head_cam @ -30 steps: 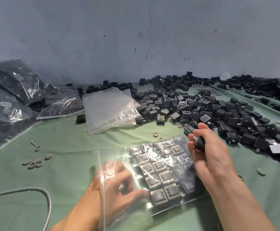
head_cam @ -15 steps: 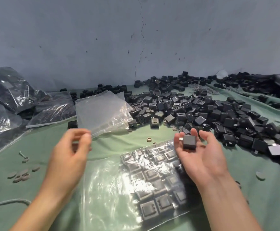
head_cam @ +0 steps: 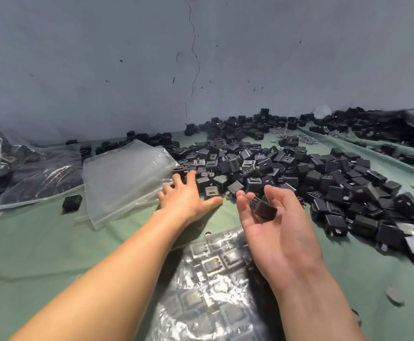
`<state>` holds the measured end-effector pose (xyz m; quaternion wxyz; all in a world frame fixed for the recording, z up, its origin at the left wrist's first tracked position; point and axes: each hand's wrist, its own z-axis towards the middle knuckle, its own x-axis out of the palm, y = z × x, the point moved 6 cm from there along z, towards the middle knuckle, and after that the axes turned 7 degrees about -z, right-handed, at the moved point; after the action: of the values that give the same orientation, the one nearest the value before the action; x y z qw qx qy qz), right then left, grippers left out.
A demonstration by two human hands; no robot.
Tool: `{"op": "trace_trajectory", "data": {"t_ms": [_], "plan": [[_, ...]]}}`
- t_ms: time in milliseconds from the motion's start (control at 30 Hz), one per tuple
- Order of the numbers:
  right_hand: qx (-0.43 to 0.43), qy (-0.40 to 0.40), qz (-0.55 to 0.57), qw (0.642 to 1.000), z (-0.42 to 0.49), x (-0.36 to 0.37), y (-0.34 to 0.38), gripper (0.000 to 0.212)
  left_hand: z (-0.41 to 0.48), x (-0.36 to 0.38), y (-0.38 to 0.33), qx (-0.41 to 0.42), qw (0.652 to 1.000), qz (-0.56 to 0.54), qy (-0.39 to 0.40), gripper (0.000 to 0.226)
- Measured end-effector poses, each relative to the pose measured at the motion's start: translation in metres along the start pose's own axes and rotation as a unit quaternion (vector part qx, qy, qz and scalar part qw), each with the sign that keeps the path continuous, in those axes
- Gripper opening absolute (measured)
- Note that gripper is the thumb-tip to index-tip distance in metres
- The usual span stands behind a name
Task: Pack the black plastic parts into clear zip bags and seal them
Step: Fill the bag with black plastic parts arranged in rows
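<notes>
A clear zip bag (head_cam: 208, 286) with rows of black plastic parts inside lies on the green cloth close to me. My right hand (head_cam: 274, 232) is palm up just above its far end and holds one black part (head_cam: 262, 209) in loosely curled fingers. My left hand (head_cam: 188, 198) is stretched forward with spread, straight fingers, palm down. Its fingertips reach the near edge of the big pile of loose black parts (head_cam: 299, 168), beside the stack of empty clear bags (head_cam: 124, 178).
Filled dark bags (head_cam: 28, 173) lie at the far left. One loose black part (head_cam: 72, 202) sits on the green cloth (head_cam: 41, 242) left of the empty bags. Small grey discs (head_cam: 395, 297) lie near the right and left edges. A grey wall stands behind.
My left hand left the bag, rose, then reached forward to the edge of the parts pile. My right hand turned palm up with the black part in it. The view moved closer.
</notes>
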<state>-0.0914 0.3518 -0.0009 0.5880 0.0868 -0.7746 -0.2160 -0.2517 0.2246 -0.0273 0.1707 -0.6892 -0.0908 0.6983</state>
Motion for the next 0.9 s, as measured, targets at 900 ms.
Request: {"op": "trace_trajectory", "data": {"t_ms": [900], "plan": [[0.004,-0.033,-0.046,0.998,0.000,0.002,0.002,0.013,0.031,0.004,0.000,0.049,0.987,0.151,-0.025,0.057]]}}
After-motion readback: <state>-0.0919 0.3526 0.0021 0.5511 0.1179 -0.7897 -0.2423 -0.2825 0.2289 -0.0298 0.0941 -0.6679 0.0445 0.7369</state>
